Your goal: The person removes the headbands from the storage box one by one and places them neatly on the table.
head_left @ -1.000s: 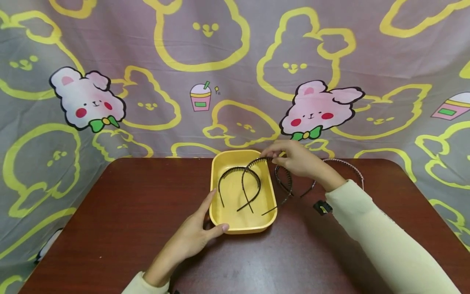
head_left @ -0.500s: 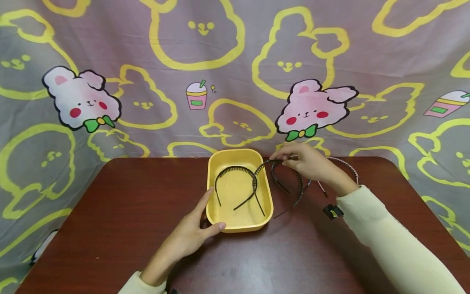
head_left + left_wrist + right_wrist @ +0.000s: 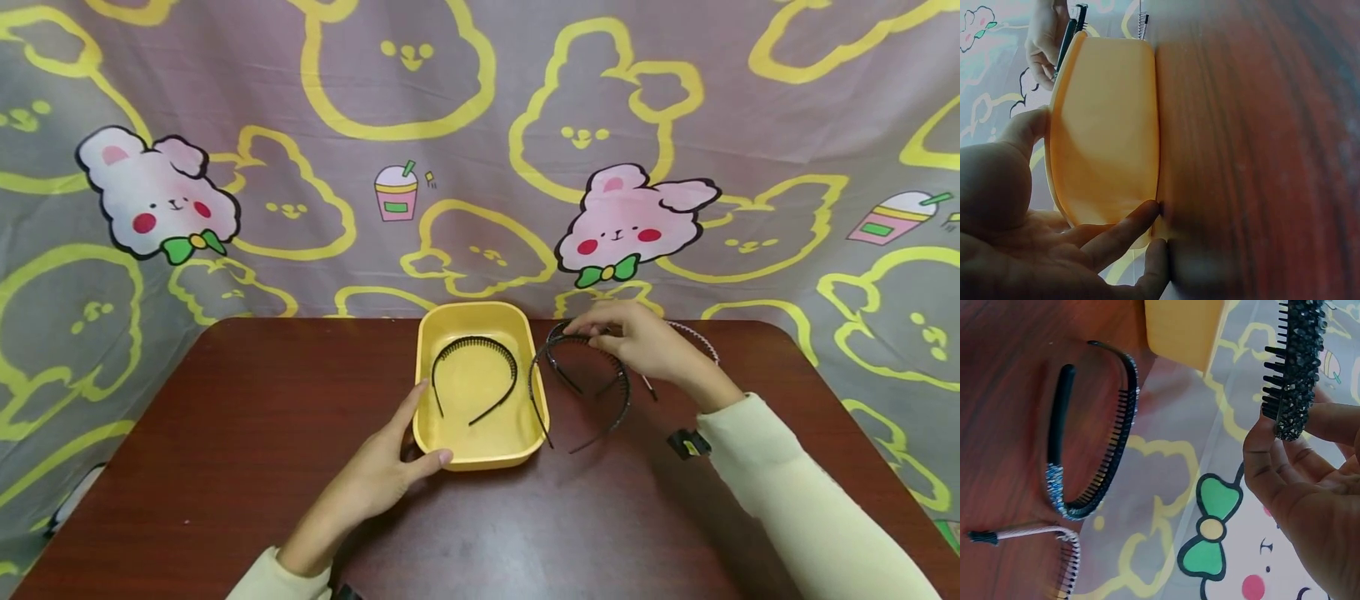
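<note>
My left hand (image 3: 378, 467) rests against the near left corner of a yellow plastic tray (image 3: 487, 462). Its thumb lies at the rim, and in the left wrist view the lower fingers touch the base of the wall. Inside the tray lies a black toothed headband (image 3: 514, 375). Just right of the tray, my right hand (image 3: 637, 337) pinches a second black headband (image 3: 627, 396) at its top, its two ends hanging down. Dark sparkling stones cover this headband (image 3: 1302, 369) in the right wrist view, with comb teeth along its inner side.
Behind the held headband, a black headband with bluish glitter (image 3: 1125, 425) lies on the table. A pale pink headband (image 3: 693, 333) lies farther right, partly hidden by the right hand. The dark red-brown table (image 3: 262, 433) ends at a patterned cloth backdrop (image 3: 465, 167).
My right hand has shifted right, bringing the pinched headband from over the tray's right side to beside the tray. The left hand keeps its place at the tray.
</note>
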`<state>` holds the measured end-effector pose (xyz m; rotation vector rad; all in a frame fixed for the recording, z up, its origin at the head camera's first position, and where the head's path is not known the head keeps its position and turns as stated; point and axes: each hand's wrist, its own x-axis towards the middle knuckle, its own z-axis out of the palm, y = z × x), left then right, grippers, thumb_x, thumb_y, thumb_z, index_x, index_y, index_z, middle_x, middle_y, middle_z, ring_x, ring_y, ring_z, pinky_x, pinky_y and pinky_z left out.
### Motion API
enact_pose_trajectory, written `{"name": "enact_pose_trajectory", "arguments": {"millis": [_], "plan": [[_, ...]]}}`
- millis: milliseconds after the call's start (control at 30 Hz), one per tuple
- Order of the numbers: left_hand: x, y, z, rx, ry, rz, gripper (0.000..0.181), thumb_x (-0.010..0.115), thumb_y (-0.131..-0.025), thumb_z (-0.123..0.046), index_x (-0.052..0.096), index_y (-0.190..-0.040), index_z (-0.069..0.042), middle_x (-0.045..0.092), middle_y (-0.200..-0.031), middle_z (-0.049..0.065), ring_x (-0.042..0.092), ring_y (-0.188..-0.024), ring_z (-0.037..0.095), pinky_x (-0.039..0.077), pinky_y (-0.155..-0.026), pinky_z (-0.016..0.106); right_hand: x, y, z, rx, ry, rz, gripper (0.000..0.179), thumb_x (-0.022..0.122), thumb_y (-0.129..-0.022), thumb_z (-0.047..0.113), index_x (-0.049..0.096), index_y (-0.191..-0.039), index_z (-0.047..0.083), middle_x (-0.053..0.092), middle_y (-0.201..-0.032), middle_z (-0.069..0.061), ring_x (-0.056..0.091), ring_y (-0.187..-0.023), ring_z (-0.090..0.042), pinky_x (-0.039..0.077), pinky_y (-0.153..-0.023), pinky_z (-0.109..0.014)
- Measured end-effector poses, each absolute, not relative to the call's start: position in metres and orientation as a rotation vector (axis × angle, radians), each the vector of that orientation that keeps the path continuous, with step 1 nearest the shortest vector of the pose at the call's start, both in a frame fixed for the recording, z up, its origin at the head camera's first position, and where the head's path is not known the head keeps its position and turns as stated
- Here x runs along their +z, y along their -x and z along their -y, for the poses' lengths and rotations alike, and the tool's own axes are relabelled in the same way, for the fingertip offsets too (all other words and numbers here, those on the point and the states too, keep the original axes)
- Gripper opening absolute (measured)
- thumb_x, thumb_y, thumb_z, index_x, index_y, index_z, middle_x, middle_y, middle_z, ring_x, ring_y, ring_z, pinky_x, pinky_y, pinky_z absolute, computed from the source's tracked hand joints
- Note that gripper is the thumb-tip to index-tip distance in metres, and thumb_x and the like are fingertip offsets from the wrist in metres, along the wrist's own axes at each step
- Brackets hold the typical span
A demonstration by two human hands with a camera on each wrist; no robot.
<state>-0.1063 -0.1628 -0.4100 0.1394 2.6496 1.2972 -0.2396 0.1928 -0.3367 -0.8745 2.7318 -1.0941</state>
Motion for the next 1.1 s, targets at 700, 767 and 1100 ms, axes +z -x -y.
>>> {"name": "enact_pose_trajectory", "arguments": {"millis": [700,767,1100], "plan": [[-0.411,0.108,0.162,1.295,-0.134,-2.659,0.099,0.079,-0.094,-0.042,0.017,-0.170,-0.030,0.041,-0.165,0.020,0.044,-0.149,0.039,0.035,-0.120,0.062,-0.355,0.235,-0.220,-1.059,0.823,-2.701,0.036,0.058,-0.099,-0.009,0.079,-0.116,0.015,0.074,-0.108,-0.007,0.061,-0.096,-0.018,0.053,-0.076,-0.025],[-0.410,0.108,0.162,1.299,-0.129,-2.656,0.099,0.079,-0.094,-0.042,0.017,-0.170,-0.030,0.041,-0.165,0.021,0.044,-0.149,0.039,0.035,-0.120,0.062,-0.357,0.234,-0.222,-1.043,0.808,-2.696,0.036,0.059,-0.099,-0.008,0.079,-0.117,0.016,0.074,-0.109,-0.005,0.062,-0.097,-0.018,0.053,-0.077,-0.025],[-0.409,0.106,0.163,1.300,-0.115,-2.647,0.099,0.079,-0.094,-0.042,0.017,-0.169,-0.031,0.044,-0.162,0.022,0.046,-0.148,0.039,0.036,-0.119,0.063,-0.376,0.237,-0.231,-1.036,0.853,-2.617,0.036,0.060,-0.097,-0.010,0.079,-0.116,0.013,0.077,-0.115,-0.004,0.065,-0.103,-0.008,0.053,-0.083,-0.024]]}}
